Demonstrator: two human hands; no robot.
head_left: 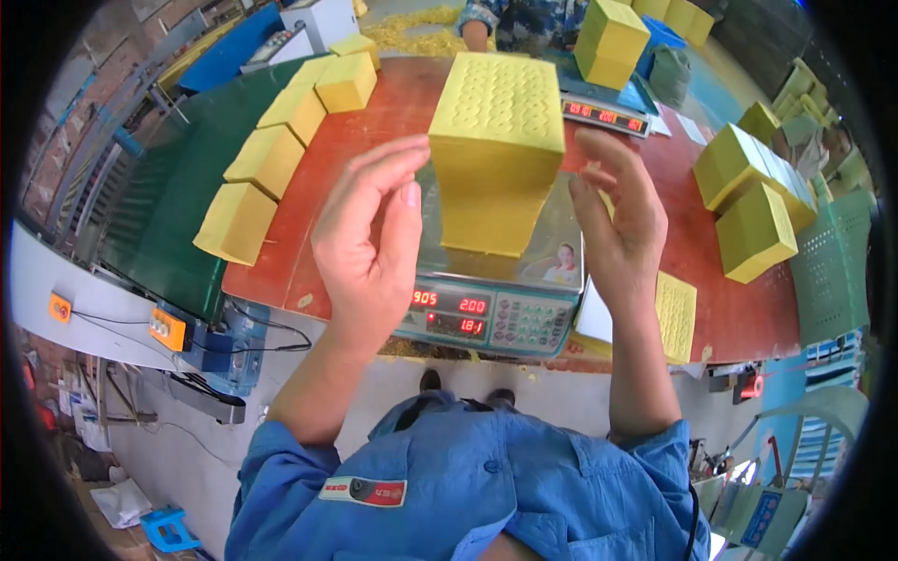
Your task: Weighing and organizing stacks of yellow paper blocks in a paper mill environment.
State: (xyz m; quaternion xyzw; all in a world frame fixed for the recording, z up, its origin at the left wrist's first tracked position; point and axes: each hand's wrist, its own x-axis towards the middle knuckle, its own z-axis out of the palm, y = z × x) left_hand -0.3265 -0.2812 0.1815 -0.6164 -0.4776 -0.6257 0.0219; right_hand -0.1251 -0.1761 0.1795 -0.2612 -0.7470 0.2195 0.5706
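Note:
A tall stack of yellow paper (496,182), its top sheet embossed with rows of round marks, stands upright on the scale (449,318) in front of me. The scale has a metal pan, red lit digits and a keypad. My left hand (368,238) is beside the stack's left face, fingers stretched and slightly curved, the fingertips at or very near its edge. On the other side my right hand (622,220) is held apart from the stack, thumb and fingers spread. Neither hand grips anything.
Several yellow paper stacks (267,161) line the green conveyor belt (164,215) at the left. More stacks (756,234) lie on the red table (655,309) at right. An embossed yellow sheet pile (675,318) is near my right forearm. Across, a person (538,26) stands by a second scale (603,114).

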